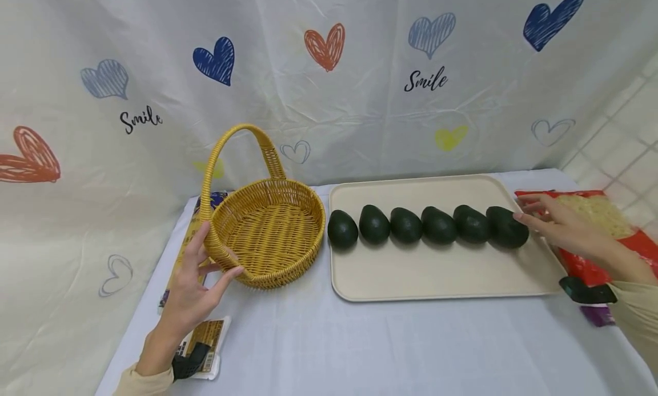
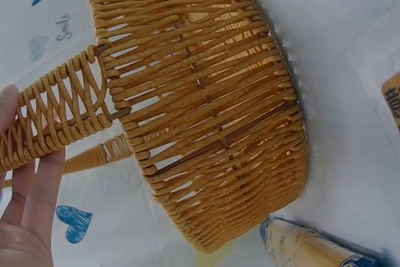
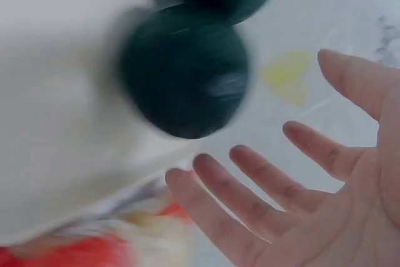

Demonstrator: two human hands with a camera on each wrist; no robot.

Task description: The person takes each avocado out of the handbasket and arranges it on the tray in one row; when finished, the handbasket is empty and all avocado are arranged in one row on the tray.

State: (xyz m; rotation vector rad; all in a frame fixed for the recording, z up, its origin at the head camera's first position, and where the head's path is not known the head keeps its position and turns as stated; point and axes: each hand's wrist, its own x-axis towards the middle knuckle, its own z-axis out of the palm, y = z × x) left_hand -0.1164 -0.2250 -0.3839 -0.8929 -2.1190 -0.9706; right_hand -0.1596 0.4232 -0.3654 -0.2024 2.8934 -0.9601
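A yellow woven basket (image 1: 267,230) with a tall arched handle stands on the left of the table, nothing inside it. My left hand (image 1: 187,293) is at the near left side of the basket, its fingers around the foot of the handle (image 2: 59,107); part of them is hidden behind the weave. Several dark green avocados (image 1: 438,226) lie in a row on a beige tray (image 1: 437,276). Beside the rightmost avocado (image 1: 506,227) is my right hand (image 1: 570,227), fingers spread. In the right wrist view a gap shows between those fingers and the avocado (image 3: 187,73).
A red bag with pale contents (image 1: 596,213) lies at the tray's right, under my right arm. Behind the basket is a long yellow packet (image 1: 180,259). A flat brown-and-white packet (image 1: 211,342) lies beneath my left wrist. A heart-printed curtain (image 1: 360,99) hangs behind the table.
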